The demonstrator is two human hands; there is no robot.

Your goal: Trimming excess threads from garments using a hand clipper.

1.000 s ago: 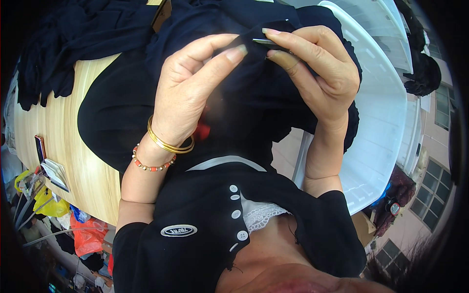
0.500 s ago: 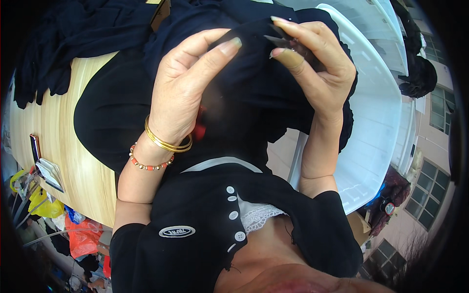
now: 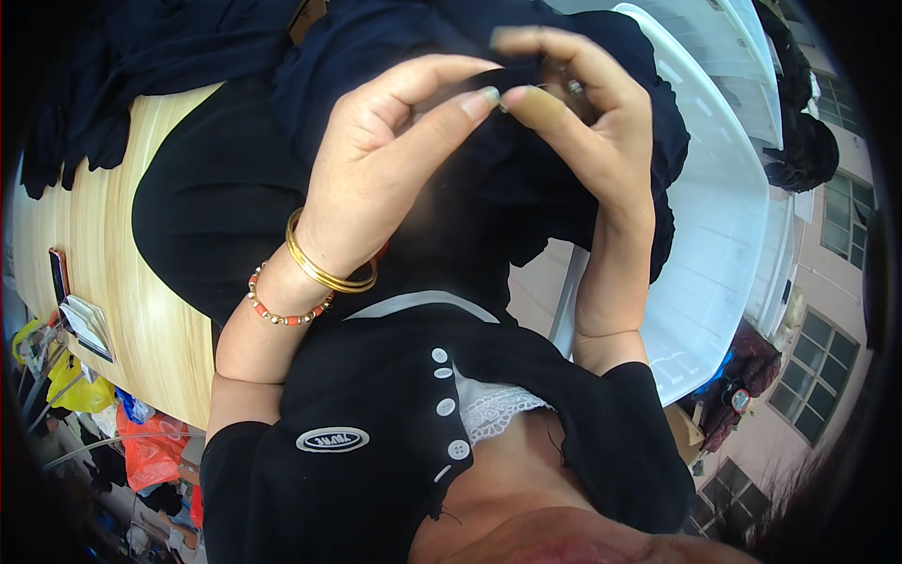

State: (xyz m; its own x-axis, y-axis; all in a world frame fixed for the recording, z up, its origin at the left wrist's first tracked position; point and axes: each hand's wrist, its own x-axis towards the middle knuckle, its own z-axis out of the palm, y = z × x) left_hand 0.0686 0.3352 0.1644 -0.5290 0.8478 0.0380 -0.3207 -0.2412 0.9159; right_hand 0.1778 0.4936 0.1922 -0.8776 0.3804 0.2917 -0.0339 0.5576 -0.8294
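My left hand (image 3: 381, 155), with gold bangles and a red-and-gold beaded bracelet on the wrist, pinches the edge of a dark navy garment (image 3: 329, 85) between thumb and fingers. Close to it, my right hand (image 3: 601, 132) curls over the same cloth, its thumb tip nearly meeting my left thumb. A tan covering wraps the right thumb. The right index finger is blurred and raised. Something small and shiny shows among the right fingers; whether it is a ring or part of a tool I cannot tell. The garment lies bunched beneath both hands.
A large white plastic tub (image 3: 705, 254) stands at the right. On the left, a pale wooden table (image 3: 164, 282) carries more dark garments (image 3: 188, 52), a phone (image 3: 59, 273) and a small notepad (image 3: 86, 324). Yellow and red plastic bags (image 3: 150, 446) sit below the table's edge.
My hands have drawn closer together, the left moving right and the right moving slightly left. A grey pointed piece seen between the right fingers before is now hidden.
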